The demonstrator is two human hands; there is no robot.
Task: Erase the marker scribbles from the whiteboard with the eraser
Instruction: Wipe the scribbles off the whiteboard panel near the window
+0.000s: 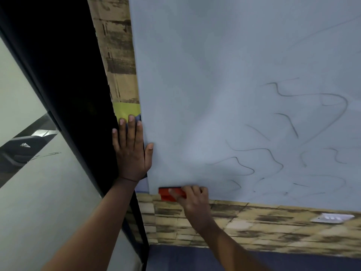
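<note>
So the whiteboard (224,75) here is more of a pale grey sheet stuck on a wall papered in a tan, brick-like pattern (254,231). The red eraser (169,194) sits right at the sheet's bottom edge, near its bottom left corner, pressed against the surface. The right hand (192,198) has its grip clamped on the eraser's right end, fingers curled over the top of it, so only the left half of the eraser shows.

The left hand (131,149) is flat and spread, fingers straight, pressing along the sheet's left edge: thumb on the sheet itself, the other fingers on the strip of wall beside it, where there's a yellow-green patch (127,109) just above the fingertips.

The marker scribbles (293,143) are all dark wavy lines filling the right and lower right part of the sheet, well apart from the eraser. The sheet's left part looks plain.

Other stuff: a black door frame (68,85) runs just left of the left hand, with glass (29,173) beyond it. A white switch plate (332,218) sits on the wall below the sheet's bottom edge, far right.
</note>
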